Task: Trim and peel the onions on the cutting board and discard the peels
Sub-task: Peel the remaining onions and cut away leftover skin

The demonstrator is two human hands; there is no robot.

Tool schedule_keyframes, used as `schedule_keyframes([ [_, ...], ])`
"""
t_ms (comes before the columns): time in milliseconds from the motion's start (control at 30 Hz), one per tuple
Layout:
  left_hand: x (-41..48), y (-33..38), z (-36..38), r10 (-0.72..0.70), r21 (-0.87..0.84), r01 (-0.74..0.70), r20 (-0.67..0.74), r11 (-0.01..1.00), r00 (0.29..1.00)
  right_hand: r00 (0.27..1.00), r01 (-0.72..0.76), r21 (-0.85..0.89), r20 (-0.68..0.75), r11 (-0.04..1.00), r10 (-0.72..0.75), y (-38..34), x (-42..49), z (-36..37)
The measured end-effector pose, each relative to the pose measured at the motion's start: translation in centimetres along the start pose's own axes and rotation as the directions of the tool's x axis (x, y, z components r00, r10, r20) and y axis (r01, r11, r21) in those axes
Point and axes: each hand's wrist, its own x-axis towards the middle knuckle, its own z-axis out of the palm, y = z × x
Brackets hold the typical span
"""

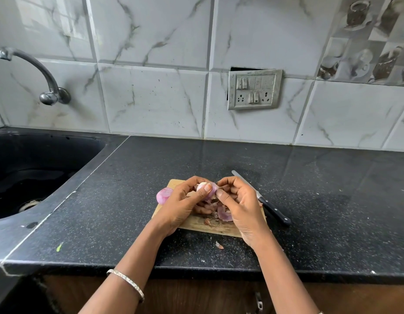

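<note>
Onion [205, 189] feels small and slick: we cradle it in our left hand [185, 202] over the cutting board [196, 224], right hand [238, 200] pinching its papery peel edge.

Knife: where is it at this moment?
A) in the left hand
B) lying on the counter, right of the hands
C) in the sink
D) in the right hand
B: the knife lies on the counter; left hand and right hand hold an onion.

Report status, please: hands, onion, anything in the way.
Left hand grips pale, partly peeled onion; right hand pinches its purple skin. Second purple onion at wooden cutting board's left edge. Black-handled knife lies beside board, not in the way.
</note>
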Motion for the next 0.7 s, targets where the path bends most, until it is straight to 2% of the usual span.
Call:
schedule_keyframes([
  [167, 0.1, -0.08, 0.04, -0.016, 0.02, 0.016, 0.006, 1.0, 1.0, 0.993, -0.117, 0.073, 0.006, 0.99, 0.117, -0.08, 0.04, 0.04],
  [400, 0.31, -0.22, -0.19, -0.012, -0.033, 0.012, -0.007, 0.999, 1.0, 0.999, -0.04, 0.021, 0.008, 0.999, 0.04, -0.46, -0.13, 0.07],
  [700, 0.31, 0.22, -0.28, -0.117, -0.144, 0.123, 0.048, 0.982, 0.992, 0.995, -0.074, -0.006, -0.061, 0.997, 0.073, -0.03, -0.02, -0.13],
])
